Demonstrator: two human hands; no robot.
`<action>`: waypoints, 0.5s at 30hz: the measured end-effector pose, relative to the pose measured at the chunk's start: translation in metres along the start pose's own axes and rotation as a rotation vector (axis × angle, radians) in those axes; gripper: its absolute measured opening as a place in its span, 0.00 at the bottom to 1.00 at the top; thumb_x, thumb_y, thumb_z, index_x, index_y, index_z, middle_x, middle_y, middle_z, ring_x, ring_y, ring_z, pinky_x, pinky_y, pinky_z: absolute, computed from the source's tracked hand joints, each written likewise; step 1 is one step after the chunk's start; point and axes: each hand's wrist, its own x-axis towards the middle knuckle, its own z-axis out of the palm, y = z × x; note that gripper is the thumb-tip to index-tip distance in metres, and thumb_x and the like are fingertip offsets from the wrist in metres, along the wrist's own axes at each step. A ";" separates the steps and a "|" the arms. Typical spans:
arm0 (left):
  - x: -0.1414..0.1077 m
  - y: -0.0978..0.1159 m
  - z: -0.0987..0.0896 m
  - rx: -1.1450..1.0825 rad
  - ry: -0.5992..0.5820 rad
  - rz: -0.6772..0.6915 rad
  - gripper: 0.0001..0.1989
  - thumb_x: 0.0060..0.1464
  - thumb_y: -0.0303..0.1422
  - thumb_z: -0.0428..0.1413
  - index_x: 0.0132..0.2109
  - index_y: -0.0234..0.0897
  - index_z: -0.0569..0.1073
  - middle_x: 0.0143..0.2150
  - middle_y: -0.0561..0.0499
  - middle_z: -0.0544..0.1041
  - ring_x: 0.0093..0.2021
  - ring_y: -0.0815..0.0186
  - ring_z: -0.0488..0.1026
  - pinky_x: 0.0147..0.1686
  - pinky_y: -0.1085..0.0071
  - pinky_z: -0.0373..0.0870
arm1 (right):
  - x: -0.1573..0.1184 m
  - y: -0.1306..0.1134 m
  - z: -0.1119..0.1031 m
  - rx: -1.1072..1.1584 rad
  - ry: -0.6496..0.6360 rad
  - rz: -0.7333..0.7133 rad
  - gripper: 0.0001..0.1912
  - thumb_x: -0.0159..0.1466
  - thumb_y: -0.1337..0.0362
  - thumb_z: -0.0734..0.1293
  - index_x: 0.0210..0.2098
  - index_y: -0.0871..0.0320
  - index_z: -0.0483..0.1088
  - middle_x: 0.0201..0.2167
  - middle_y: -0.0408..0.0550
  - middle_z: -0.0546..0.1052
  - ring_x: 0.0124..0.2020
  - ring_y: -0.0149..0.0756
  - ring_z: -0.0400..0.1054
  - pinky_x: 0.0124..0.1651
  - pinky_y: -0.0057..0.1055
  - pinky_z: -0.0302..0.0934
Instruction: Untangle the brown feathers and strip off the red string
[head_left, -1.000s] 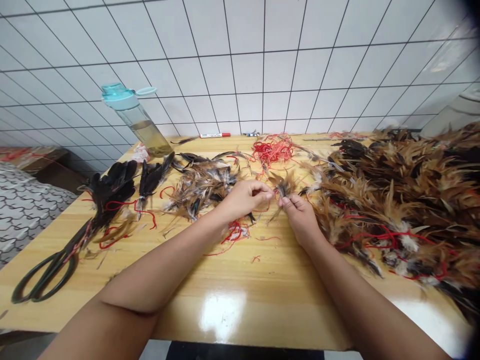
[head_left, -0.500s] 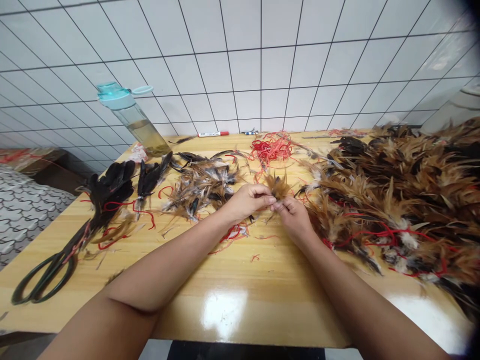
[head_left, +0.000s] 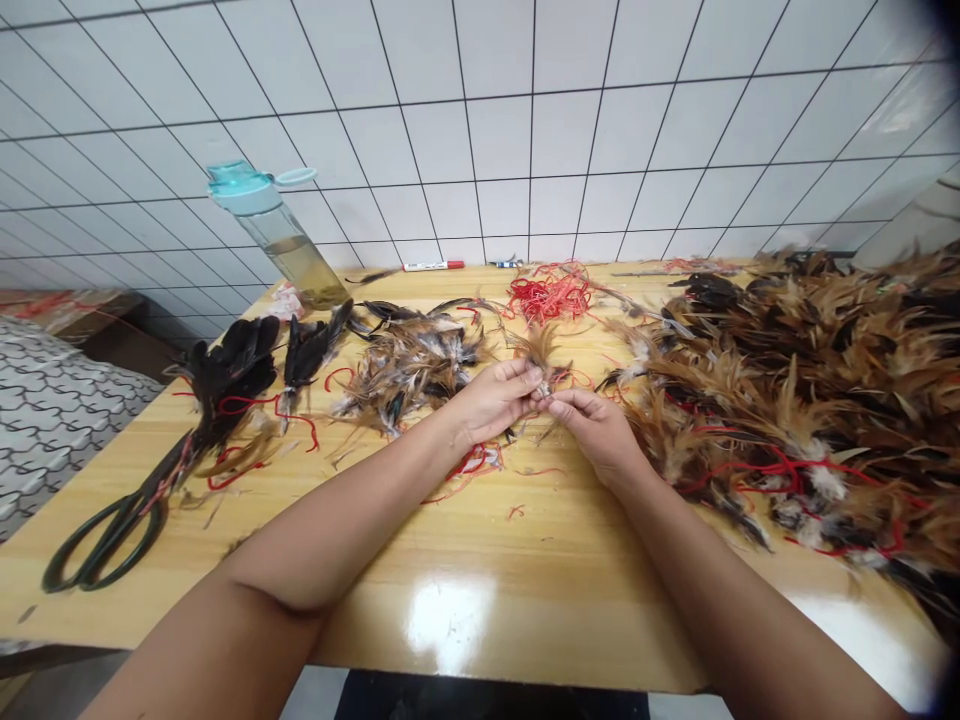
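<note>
Between my hands, above the middle of the table, is a small bunch of brown feathers (head_left: 541,345) with its tips fanned upward. My left hand (head_left: 504,400) pinches it near the base. My right hand (head_left: 592,425) is closed at the bottom end of the same bunch, thumb and forefinger together on the quills. A tangle of red string (head_left: 551,293) lies just behind. To the left of my hands is a loose heap of brown and grey feathers (head_left: 412,365). A large pile of tied brown feather bunches (head_left: 787,390) spreads over the right side.
Large black-handled scissors (head_left: 112,540) lie at the left, their blades under black feathers (head_left: 232,370). A water bottle (head_left: 300,260) with a turquoise lid stands at the back left. A red-capped marker (head_left: 433,266) lies by the tiled wall (head_left: 495,140). Red string scraps (head_left: 480,460) are scattered about the wooden table (head_left: 360,620).
The feather bunch has shifted slightly left and shows more of its base between my fingers. My right hand's fingers have straightened somewhat. The whole view has moved a little.
</note>
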 end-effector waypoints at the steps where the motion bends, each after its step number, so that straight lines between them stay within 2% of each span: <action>1: 0.000 0.000 0.000 -0.054 0.006 -0.006 0.15 0.41 0.34 0.67 0.30 0.31 0.69 0.24 0.55 0.69 0.26 0.75 0.67 0.33 0.76 0.66 | 0.000 0.000 0.000 0.012 0.003 0.006 0.09 0.57 0.58 0.68 0.29 0.56 0.76 0.33 0.47 0.80 0.38 0.38 0.73 0.49 0.38 0.64; 8: -0.001 -0.001 0.003 -0.126 -0.007 -0.074 0.14 0.42 0.32 0.67 0.28 0.29 0.69 0.24 0.53 0.70 0.26 0.75 0.68 0.31 0.77 0.67 | 0.000 0.003 0.001 0.022 0.058 0.034 0.08 0.55 0.58 0.69 0.28 0.57 0.74 0.31 0.47 0.80 0.35 0.36 0.73 0.44 0.36 0.66; 15: -0.001 -0.008 0.003 -0.113 0.000 -0.087 0.14 0.41 0.32 0.68 0.30 0.30 0.70 0.25 0.54 0.71 0.26 0.76 0.68 0.31 0.77 0.66 | 0.000 0.003 0.002 0.030 0.041 -0.010 0.08 0.58 0.60 0.66 0.27 0.57 0.73 0.29 0.45 0.79 0.33 0.34 0.72 0.44 0.34 0.64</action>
